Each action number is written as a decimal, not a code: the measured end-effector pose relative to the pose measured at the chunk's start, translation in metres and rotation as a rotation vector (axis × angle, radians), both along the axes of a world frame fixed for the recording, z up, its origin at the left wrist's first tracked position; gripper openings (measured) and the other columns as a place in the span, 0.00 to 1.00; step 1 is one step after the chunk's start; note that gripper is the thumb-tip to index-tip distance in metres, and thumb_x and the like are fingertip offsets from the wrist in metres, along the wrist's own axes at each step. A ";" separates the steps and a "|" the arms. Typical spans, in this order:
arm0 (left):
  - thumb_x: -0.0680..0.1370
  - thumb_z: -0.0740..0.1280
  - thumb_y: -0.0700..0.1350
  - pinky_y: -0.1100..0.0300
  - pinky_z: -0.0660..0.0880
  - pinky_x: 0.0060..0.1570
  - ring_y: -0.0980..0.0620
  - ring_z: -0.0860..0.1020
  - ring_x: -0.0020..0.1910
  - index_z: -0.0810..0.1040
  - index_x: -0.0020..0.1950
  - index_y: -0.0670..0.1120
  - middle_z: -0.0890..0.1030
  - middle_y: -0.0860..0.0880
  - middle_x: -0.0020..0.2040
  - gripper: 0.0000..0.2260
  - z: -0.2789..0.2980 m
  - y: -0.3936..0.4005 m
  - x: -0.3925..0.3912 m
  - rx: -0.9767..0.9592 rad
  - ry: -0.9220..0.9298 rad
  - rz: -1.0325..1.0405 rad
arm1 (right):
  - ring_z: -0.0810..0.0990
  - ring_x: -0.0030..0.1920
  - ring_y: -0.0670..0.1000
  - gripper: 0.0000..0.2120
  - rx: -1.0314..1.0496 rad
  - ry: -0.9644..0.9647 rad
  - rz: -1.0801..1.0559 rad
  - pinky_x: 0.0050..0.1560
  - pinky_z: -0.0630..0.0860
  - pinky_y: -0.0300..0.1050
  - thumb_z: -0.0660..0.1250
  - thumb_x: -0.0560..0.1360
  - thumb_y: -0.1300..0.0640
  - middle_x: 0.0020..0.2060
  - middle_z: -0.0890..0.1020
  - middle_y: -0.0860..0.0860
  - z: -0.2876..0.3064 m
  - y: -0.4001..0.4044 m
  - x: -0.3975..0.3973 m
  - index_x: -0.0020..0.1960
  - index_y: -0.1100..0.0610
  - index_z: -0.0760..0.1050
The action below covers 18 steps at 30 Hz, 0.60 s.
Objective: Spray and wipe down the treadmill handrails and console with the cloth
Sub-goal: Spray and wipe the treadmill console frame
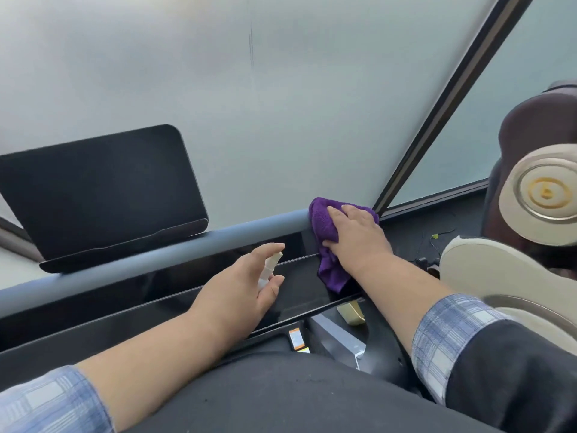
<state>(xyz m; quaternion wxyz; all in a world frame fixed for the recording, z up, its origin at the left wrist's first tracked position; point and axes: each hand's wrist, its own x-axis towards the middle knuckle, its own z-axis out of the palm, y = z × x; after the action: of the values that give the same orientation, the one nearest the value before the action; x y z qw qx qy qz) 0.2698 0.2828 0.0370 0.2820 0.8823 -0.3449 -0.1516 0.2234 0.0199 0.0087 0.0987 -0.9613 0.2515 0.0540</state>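
A grey-blue handrail (175,250) runs across the treadmill front, from lower left up to the right. At its right end my right hand (356,235) presses a purple cloth (324,226) onto the rail; part of the cloth hangs down over the black console (156,285). My left hand (246,285) holds a small white spray bottle (269,268) over the glossy console panel, index finger stretched over the nozzle, thumb along the side. A black tablet holder (103,192) stands behind the rail at the left.
A frosted glass wall with a dark frame (443,104) rises right behind the treadmill. A brown and cream massage chair (537,195) stands close at the right. Cables lie on the dark floor (437,235) beside it. Small stickers (296,337) sit below the console.
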 end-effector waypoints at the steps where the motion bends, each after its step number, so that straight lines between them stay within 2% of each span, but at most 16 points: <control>1: 0.78 0.59 0.60 0.69 0.66 0.36 0.65 0.74 0.38 0.52 0.68 0.74 0.72 0.65 0.51 0.23 0.002 -0.002 0.000 0.012 -0.005 -0.014 | 0.60 0.73 0.58 0.35 0.001 0.001 -0.043 0.70 0.65 0.56 0.66 0.77 0.41 0.76 0.62 0.52 0.000 0.004 -0.007 0.79 0.46 0.56; 3: 0.79 0.59 0.61 0.68 0.68 0.38 0.63 0.77 0.43 0.50 0.72 0.71 0.71 0.67 0.54 0.26 0.004 -0.006 0.001 0.032 -0.016 -0.054 | 0.61 0.72 0.59 0.34 0.012 0.007 -0.137 0.68 0.67 0.57 0.66 0.77 0.41 0.75 0.62 0.52 -0.001 0.012 -0.023 0.79 0.46 0.56; 6: 0.80 0.58 0.62 0.61 0.72 0.55 0.59 0.75 0.60 0.54 0.74 0.66 0.71 0.64 0.66 0.24 0.007 -0.009 0.008 0.032 -0.035 -0.156 | 0.66 0.67 0.59 0.34 0.034 0.007 -0.287 0.65 0.71 0.57 0.66 0.77 0.40 0.72 0.65 0.52 -0.003 0.022 -0.058 0.78 0.45 0.57; 8: 0.79 0.57 0.62 0.58 0.71 0.59 0.59 0.73 0.62 0.60 0.72 0.65 0.73 0.61 0.65 0.21 0.010 -0.009 0.013 0.030 -0.045 -0.226 | 0.69 0.63 0.58 0.33 0.048 0.012 -0.381 0.62 0.73 0.57 0.66 0.76 0.39 0.68 0.68 0.53 -0.001 0.029 -0.083 0.76 0.45 0.58; 10: 0.79 0.58 0.63 0.60 0.71 0.53 0.61 0.74 0.57 0.65 0.67 0.66 0.75 0.64 0.58 0.16 0.013 -0.007 0.016 0.017 -0.037 -0.271 | 0.70 0.62 0.58 0.31 0.055 0.033 -0.452 0.62 0.73 0.55 0.67 0.76 0.39 0.65 0.70 0.52 0.005 0.038 -0.104 0.75 0.45 0.61; 12: 0.76 0.57 0.65 0.63 0.69 0.43 0.64 0.75 0.48 0.67 0.56 0.67 0.76 0.65 0.48 0.10 0.017 -0.004 0.016 -0.024 0.005 -0.300 | 0.71 0.61 0.58 0.28 0.052 0.056 -0.500 0.61 0.73 0.54 0.67 0.77 0.41 0.62 0.72 0.52 0.015 0.049 -0.121 0.73 0.45 0.64; 15: 0.72 0.58 0.66 0.63 0.71 0.35 0.65 0.77 0.41 0.68 0.48 0.70 0.77 0.68 0.46 0.07 0.028 -0.001 0.016 -0.082 0.132 -0.307 | 0.73 0.59 0.57 0.25 0.036 -0.008 -0.550 0.59 0.75 0.54 0.69 0.77 0.45 0.59 0.74 0.52 0.036 0.070 -0.134 0.72 0.46 0.67; 18: 0.71 0.63 0.59 0.51 0.81 0.36 0.55 0.80 0.33 0.73 0.44 0.65 0.82 0.56 0.38 0.03 0.046 -0.004 0.022 -0.163 0.382 -0.219 | 0.74 0.59 0.56 0.29 0.077 -0.257 -0.515 0.60 0.75 0.54 0.73 0.74 0.46 0.58 0.76 0.51 0.062 0.103 -0.130 0.72 0.45 0.68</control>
<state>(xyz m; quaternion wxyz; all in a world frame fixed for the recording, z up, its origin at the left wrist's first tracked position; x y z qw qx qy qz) 0.2916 0.2785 0.0831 0.3945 0.7692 -0.3902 -0.3169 0.0934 0.1229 0.0704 0.1765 -0.8603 0.4705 -0.0855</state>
